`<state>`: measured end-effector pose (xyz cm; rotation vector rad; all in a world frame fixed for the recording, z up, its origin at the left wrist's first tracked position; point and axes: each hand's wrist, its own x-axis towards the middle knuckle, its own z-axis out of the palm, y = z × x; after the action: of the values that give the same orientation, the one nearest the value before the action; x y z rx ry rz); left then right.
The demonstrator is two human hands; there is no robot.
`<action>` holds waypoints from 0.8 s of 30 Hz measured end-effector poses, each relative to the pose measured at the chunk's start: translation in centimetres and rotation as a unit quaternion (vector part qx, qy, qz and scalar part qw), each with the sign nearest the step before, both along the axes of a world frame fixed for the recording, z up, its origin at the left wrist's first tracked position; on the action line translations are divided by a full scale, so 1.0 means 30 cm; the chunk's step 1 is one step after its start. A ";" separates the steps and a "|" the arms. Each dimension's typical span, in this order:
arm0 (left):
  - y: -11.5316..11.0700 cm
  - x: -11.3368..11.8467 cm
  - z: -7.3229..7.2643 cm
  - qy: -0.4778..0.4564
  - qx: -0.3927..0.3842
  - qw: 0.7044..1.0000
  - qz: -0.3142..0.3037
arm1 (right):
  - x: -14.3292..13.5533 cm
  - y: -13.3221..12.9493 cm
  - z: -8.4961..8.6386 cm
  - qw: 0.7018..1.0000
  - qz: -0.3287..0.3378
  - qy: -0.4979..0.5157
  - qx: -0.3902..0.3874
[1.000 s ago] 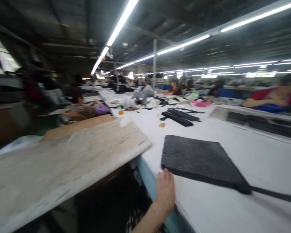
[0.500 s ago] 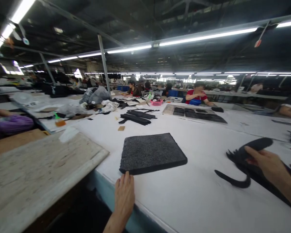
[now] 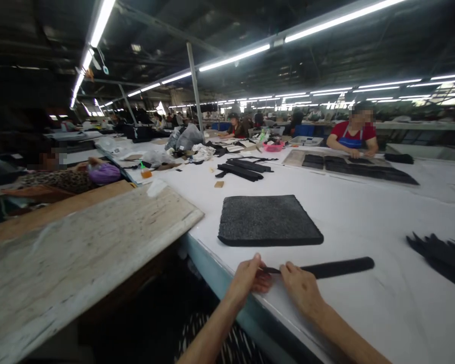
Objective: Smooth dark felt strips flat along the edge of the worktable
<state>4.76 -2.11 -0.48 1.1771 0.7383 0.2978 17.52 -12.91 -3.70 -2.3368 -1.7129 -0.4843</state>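
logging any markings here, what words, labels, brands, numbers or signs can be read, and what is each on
None can be read.
Long thin black strip: no lettering visible.
Dark grey textured rectangular pad: no lettering visible.
Small orange bottle with green top: too small to tell.
Background: too small or blurred.

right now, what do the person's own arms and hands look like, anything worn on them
The bare, ungloved left hand and bare, ungloved right hand show no rings; both forearms are sleeveless as far as visible. Black-and-white patterned cloth shows below them.
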 end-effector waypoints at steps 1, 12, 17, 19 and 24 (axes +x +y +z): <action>0.011 -0.008 0.003 0.010 -0.006 1.000 0.005 | -0.027 0.010 0.003 1.000 0.012 -0.011 -0.021; 0.072 -0.054 -0.019 0.114 0.224 0.967 -0.045 | -0.039 -0.042 0.061 0.995 0.088 0.047 0.011; 0.049 -0.038 -0.014 0.205 0.389 0.896 -0.062 | -0.009 0.000 0.064 0.990 0.089 0.108 0.021; 0.029 -0.029 -0.010 0.224 0.431 0.872 -0.067 | -0.013 0.029 0.053 0.983 0.117 0.142 0.014; 0.015 -0.041 -0.017 0.232 0.486 0.840 -0.062 | -0.018 0.059 0.037 0.970 0.119 0.208 0.031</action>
<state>3.53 -1.68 -1.00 2.3184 0.9559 0.2834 16.98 -11.13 -2.60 -1.9730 -1.7046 -0.0008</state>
